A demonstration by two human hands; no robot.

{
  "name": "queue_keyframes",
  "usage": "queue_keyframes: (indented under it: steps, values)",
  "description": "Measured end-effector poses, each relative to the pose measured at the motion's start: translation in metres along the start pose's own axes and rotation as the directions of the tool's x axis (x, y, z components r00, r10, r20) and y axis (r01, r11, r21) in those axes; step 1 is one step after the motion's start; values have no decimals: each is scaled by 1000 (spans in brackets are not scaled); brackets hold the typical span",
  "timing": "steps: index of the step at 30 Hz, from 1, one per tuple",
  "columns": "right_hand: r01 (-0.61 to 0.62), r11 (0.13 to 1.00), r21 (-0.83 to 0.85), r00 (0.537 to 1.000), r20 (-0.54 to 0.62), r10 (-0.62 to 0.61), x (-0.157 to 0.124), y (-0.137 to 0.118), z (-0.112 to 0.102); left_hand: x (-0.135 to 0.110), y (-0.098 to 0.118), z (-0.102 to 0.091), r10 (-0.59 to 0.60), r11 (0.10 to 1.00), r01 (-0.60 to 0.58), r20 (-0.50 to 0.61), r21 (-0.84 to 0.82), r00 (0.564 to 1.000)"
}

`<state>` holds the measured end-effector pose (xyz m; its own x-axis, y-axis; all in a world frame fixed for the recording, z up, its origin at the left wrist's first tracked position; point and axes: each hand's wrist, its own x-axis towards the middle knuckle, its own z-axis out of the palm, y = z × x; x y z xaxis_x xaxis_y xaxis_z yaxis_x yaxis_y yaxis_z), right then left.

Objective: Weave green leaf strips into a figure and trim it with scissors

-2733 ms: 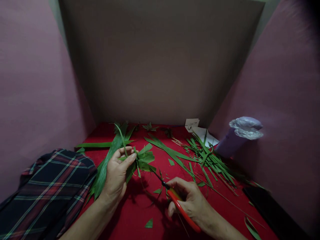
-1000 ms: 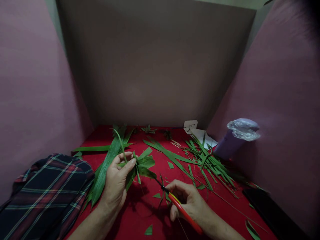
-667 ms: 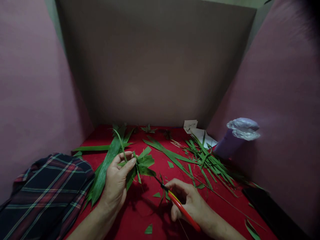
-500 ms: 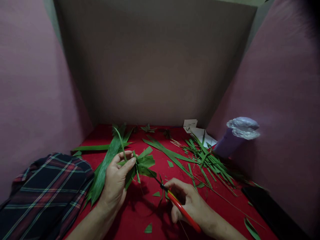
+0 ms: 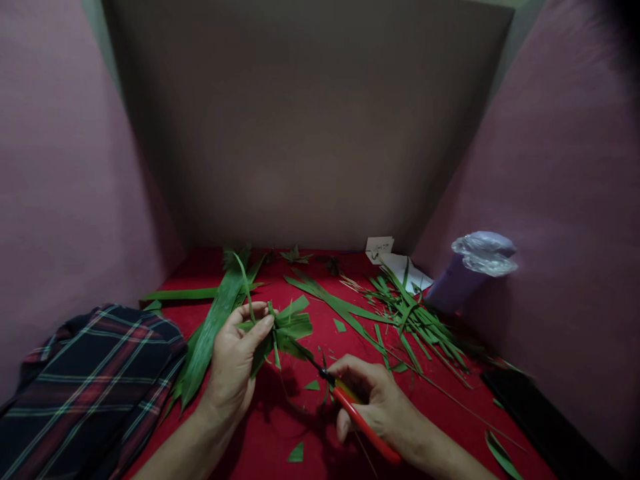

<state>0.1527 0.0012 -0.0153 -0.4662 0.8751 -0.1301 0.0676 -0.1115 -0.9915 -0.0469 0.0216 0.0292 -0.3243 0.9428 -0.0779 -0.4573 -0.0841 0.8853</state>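
Observation:
My left hand [image 5: 239,353] pinches a piece woven from green leaf strips [image 5: 293,325] between thumb and fingers. Its cut ends fan out to the right, and a long thin strip curls up behind the hand. My right hand [image 5: 375,400] is wrapped round a pair of snips [image 5: 363,423] with red and yellow handles. Their dark blades are parted, one blade tip lying at the lower leaf end of the woven piece. Part of the handles is hidden by my fingers.
Red cloth [image 5: 320,440] covers the surface, with leaf scraps [image 5: 296,453] on it. Long leaves [image 5: 215,333] lie left, beside a plaid cloth [image 5: 100,393]. At right are a heap of leaf strips [image 5: 425,323], a purple roll in plastic [image 5: 463,277], white paper [image 5: 405,270] and a dark flat object [image 5: 535,413].
The snips' handles have spread slightly, and the blades have moved a little at the lower leaf end. My left hand keeps its pinch on the woven piece. The view has shifted slightly.

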Motion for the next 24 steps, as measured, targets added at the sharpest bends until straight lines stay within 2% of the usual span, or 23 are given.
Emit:
queue_keyframes:
  steps: [5,12,17,24]
  values:
    - [75,986,-151,997,7,-75,-5,-3,-2,1,0,1,7,1000,-7,-15,2,1000]
    - [145,926,-349,984,-49,-173,-5,-3,-3,-1,0,0,5,1000,-5,-42,-3,999]
    - [184,890,-417,973,-51,-225,-5,-3,-2,1,-1,-1,9,1000,-10,-58,-21,998]
    - [184,861,-475,971,-49,-235,-5,-4,-1,0,0,0,3,1000,-3,-41,-15,999]
